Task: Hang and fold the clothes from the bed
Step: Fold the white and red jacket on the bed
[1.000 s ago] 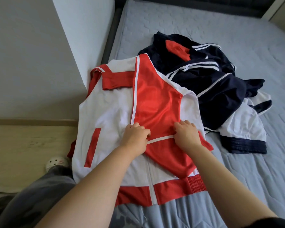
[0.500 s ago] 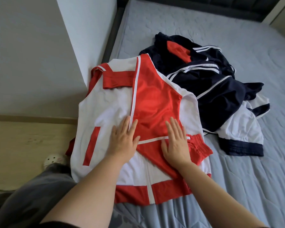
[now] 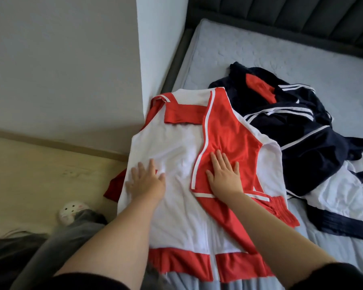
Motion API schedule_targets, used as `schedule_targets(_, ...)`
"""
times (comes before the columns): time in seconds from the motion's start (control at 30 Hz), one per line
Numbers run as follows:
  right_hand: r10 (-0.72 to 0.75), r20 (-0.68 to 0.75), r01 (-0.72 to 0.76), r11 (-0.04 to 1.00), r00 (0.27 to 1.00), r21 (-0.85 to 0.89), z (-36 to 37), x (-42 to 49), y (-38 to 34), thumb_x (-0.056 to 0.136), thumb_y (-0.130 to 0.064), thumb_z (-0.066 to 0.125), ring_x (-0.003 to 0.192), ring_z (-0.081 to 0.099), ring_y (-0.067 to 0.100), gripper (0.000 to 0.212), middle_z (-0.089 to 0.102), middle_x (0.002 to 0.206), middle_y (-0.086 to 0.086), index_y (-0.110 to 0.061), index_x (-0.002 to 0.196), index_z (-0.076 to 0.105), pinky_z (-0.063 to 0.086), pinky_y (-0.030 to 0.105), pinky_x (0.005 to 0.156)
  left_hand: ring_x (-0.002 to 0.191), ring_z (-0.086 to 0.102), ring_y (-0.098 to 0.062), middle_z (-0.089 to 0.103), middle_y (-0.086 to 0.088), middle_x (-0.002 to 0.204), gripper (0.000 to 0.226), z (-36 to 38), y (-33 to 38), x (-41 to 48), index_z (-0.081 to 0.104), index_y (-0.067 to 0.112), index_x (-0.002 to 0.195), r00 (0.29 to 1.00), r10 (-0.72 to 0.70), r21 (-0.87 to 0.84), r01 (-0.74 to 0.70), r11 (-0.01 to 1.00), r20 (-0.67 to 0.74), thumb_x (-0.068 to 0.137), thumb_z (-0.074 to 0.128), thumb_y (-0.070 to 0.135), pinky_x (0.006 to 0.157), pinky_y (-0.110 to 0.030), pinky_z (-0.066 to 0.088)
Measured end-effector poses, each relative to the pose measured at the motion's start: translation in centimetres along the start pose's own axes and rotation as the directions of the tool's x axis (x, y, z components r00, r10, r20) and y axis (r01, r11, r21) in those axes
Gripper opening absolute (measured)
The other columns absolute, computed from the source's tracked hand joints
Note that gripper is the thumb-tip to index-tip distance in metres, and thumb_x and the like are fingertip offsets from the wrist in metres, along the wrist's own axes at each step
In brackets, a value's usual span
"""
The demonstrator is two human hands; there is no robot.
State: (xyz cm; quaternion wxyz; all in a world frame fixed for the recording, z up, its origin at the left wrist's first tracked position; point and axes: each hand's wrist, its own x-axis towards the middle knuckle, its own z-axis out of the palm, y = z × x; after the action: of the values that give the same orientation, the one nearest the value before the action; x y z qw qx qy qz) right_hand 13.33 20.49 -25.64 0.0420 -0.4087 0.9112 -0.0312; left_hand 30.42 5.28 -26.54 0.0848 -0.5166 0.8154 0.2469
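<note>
Head view, jacket: lying spread on the bed.
Left hand: fingers straight, sliding outward over the jacket's white panel.
Right hand: flat, pressing the jacket's folded red sleeve.
Change: pinching is giving way to smoothing, so the fold is setting.
Navy pile: waiting just beside the jacket.

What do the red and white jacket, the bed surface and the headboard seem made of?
The red and white jacket: thin, smooth synthetic knit, probably polyester; the red panel shows slight sheen and soft wrinkles. The bed surface: matte grey-blue quilted textile with stitched patterns. The headboard: dark padded upholstery in vertical channels; fabric or faux leather, cannot tell.
</note>
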Motion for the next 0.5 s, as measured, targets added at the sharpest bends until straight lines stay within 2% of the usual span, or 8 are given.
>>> schedule_targets(0.07, 0.075, 0.002, -0.075, 0.997, 0.997, 0.016, 0.6, -0.1, 0.9, 0.099, -0.043, 0.026, 0.148, -0.001, 0.014, 0.062, 0.001, 0.161, -0.003, -0.023, 0.153, 0.005, 0.002, 0.049, 0.117, 0.146, 0.001, -0.027, -0.001, -0.001, 0.160, 0.067, 0.1, -0.7, 0.3, -0.007, 0.037, 0.150, 0.999, -0.038, -0.049, 0.039, 0.998, 0.033, 0.094, 0.022, 0.062, 0.113, -0.052, 0.014)
schedule_targets(0.13, 0.090, 0.005, -0.090, 0.996, 0.996, -0.003, 1.1, -0.3, 1.6, 0.099, -0.043, 0.023, 0.147, -0.001, 0.012, 0.062, 0.001, 0.161, -0.004, -0.020, 0.153, 0.005, 0.002, 0.049, 0.117, 0.146, 0.003, -0.027, 0.000, -0.002, 0.160, 0.070, 0.3, -1.0, 0.3, -0.009, 0.037, 0.150, 0.999, -0.018, -0.058, 0.020, 0.998, 0.036, 0.092, 0.020, 0.065, 0.112, -0.051, 0.016)
schedule_targets(0.23, 0.088, 0.016, -0.087, 0.996, 0.996, -0.024, 1.2, -0.4, 2.1, 0.099, -0.043, 0.022, 0.147, -0.001, 0.012, 0.062, 0.001, 0.161, -0.004, -0.019, 0.153, 0.005, 0.002, 0.048, 0.118, 0.146, 0.005, -0.026, 0.001, -0.003, 0.160, 0.069, 0.3, -1.2, 0.4, -0.010, 0.036, 0.149, 0.999, 0.003, -0.060, -0.001, 0.998, 0.034, 0.093, 0.017, 0.065, 0.114, -0.050, 0.016)
schedule_targets(0.33, 0.119, 0.004, -0.119, 0.993, 0.993, 0.013, 0.6, -0.4, 1.3, 0.099, -0.040, 0.027, 0.148, 0.000, 0.013, 0.061, 0.004, 0.161, -0.003, -0.017, 0.153, 0.010, 0.001, 0.050, 0.118, 0.145, 0.009, -0.027, 0.008, -0.005, 0.159, 0.065, 0.0, -1.0, 0.4, -0.004, 0.034, 0.151, 1.000, 0.010, -0.129, -0.007, 0.992, 0.020, 0.096, 0.019, 0.059, 0.115, -0.049, 0.016)
schedule_targets(0.4, 0.140, -0.118, -0.127, 0.986, 0.983, 0.108, -0.3, -0.2, -0.2, 0.097, -0.035, 0.037, 0.148, 0.005, 0.017, 0.060, 0.011, 0.160, 0.003, -0.012, 0.151, 0.021, 0.001, 0.051, 0.117, 0.144, 0.014, -0.026, 0.016, -0.006, 0.158, 0.061, -0.2, -0.7, 0.7, 0.004, 0.031, 0.152, 1.000, 0.016, -0.199, -0.020, 0.980, -0.020, 0.098, 0.023, 0.053, 0.114, -0.048, 0.018)
schedule_targets(0.5, 0.014, -0.313, 0.049, 0.980, 0.950, 0.191, -2.4, 1.2, -4.3, 0.090, -0.033, 0.036, 0.147, 0.011, 0.023, 0.061, 0.019, 0.158, 0.009, -0.008, 0.146, 0.032, -0.001, 0.049, 0.116, 0.144, 0.014, -0.025, 0.017, -0.005, 0.158, 0.057, -0.4, -0.6, 1.5, 0.007, 0.026, 0.152, 0.999, -0.001, -0.291, -0.009, 0.957, -0.035, 0.101, 0.025, 0.044, 0.116, -0.045, 0.016)
